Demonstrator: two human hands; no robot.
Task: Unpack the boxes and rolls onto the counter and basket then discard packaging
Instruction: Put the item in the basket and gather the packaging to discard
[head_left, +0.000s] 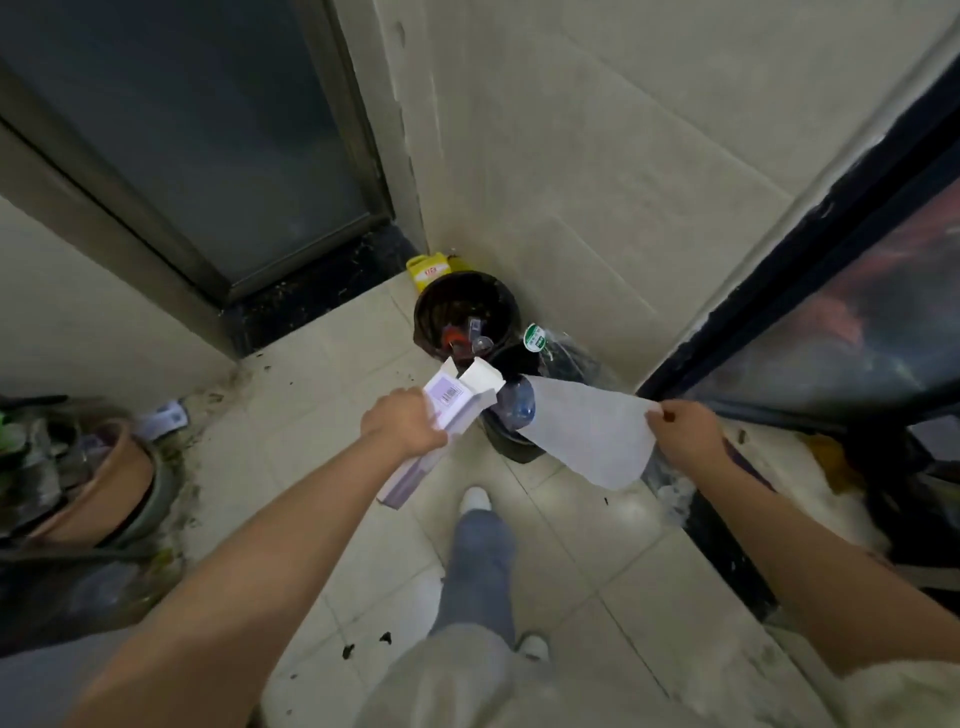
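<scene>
Left hand closed around a pale purple box, long, flaps open at the far end, barcode label facing up; box tilts up and away toward the bins. Right hand pinches the edge of a white sheet between thumb and fingers; sheet hangs out to the left, its far corner over the near bin

Scene, big to small:
- tiled floor, specks of dirt scattered on it, more along the left wall
- dark door upper left, dark threshold below it
- dark-framed glass panel along the right
- clay pot lying tilted at left, among dusty clutter
- far bin, black, round, in the corner, holds small clear and red bits
- near bin, dark, mostly hidden behind box and sheet, blue item visible inside
- clear plastic bottle, green label, just right of the bins
- yellow container behind the far bin, against the wall
- white shoe on the floor below the box

Both box and sheet are in the air just short of the bins, not inside either
</scene>
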